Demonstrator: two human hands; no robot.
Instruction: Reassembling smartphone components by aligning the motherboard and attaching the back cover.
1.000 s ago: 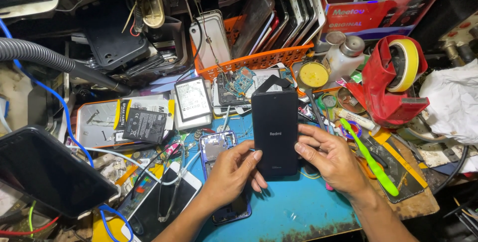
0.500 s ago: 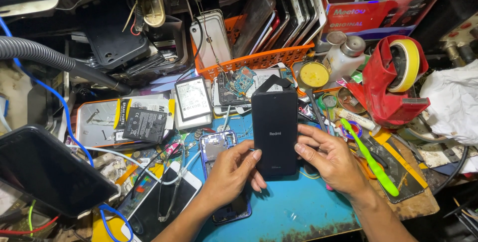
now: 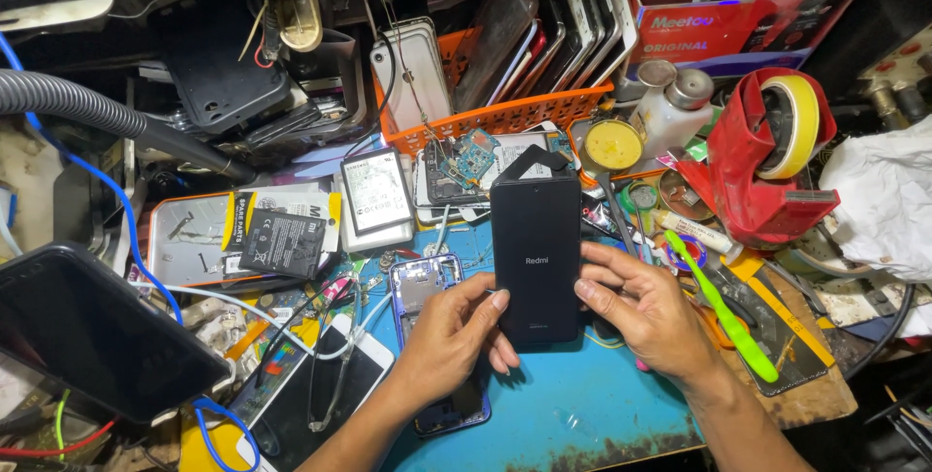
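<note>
Head view showed both hands on a black phone, held back-up just above the blue work mat, near the middle of a crowded repair bench. Left hand gripped the phone's lower left edge, thumb against the side, fingers curled beneath. Right hand held the right edge, fingertips laid on the rear panel, thumb along the side. Neither hand was spread flat; both pinched the slab between them.

Handling, judged: light and rigid, a thin flat slab. The back looked smooth and matte, likely somewhat slippery. Glass on the hidden face, if present, would be fragile, so the long side edges seemed the safest hold, as the hands had it. Whether the rear panel was fully seated could not be told.

Appearance: plain black rectangle with rounded corners, small pale marking mid-panel, faint fine print near the bottom. A dark flap or tab stood at its top edge.

Around it: an opened phone frame just to the left, an orange basket of phones behind, a green plastic tool to the right, a red tape dispenser beyond that.
</note>
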